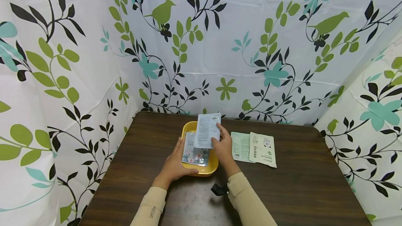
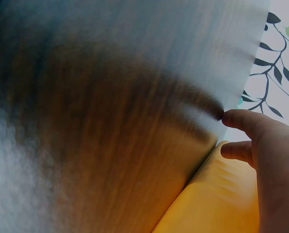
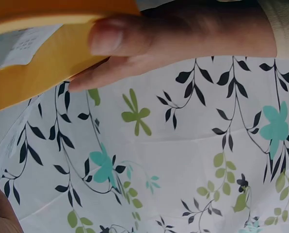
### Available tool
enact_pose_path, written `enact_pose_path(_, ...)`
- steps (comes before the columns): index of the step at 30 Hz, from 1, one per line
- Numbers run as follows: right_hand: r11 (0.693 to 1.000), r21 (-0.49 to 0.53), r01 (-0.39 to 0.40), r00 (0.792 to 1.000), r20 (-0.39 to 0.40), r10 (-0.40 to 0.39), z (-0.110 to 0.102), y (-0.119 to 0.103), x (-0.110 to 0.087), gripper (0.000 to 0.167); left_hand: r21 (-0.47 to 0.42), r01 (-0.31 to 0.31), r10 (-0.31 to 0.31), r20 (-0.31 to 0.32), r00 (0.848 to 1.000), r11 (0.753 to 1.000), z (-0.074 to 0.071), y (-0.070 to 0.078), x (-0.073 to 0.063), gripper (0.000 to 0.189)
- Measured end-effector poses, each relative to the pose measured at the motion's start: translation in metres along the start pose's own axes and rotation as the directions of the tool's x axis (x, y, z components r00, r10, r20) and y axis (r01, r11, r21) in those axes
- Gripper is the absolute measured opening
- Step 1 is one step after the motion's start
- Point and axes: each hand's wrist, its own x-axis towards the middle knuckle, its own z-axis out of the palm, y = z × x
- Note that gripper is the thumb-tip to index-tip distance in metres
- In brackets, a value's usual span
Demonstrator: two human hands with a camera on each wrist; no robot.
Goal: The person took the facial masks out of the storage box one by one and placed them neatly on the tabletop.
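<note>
My right hand point(image 1: 223, 149) pinches a pale white-blue face mask packet point(image 1: 205, 130) by its right edge, fine print and a barcode facing up. It is held over a yellow tray point(image 1: 214, 165). Inside lies a silvery packet point(image 1: 190, 144) with a pinkish picture, partly hidden by the held one. My left hand point(image 1: 173, 163) holds the tray at its near left corner, fingers along the left side and thumb at the front rim. In the right wrist view its thumb point(image 3: 110, 36) lies on the yellow rim, fingers outside the wall.
Right of the tray, a pale green packet point(image 1: 240, 145) lies partly under a cream packet point(image 1: 263, 149) on the dark wooden table point(image 1: 301, 177). A black device point(image 1: 219, 189) sits at my right wrist. Leaf-and-bird patterned cloth point(image 1: 226, 55) hangs behind the table and along both sides.
</note>
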Motion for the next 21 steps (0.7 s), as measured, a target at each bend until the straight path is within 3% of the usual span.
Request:
enact_pose_path(4,0.999,0.012,0.03,1.0,-0.009,-0.03,-0.01,-0.002,0.005,0.066,0.005,0.002,-0.002,-0.003,1.0,1.0,0.0,-0.001,0.0,0.145)
enact_pose_path(11,1.0,0.008,0.012,1.0,-0.029,-0.012,-0.025,-0.004,0.01,0.068,0.004,0.02,-0.02,0.008,1.0,1.0,0.0,0.0,-0.001,0.145)
enact_pose_path(21,1.0,0.013,0.021,0.994,-0.108,-0.02,-0.054,-0.006,0.019,0.07,0.005,0.023,-0.023,0.003,1.0,1.0,0.001,0.001,0.0,0.143)
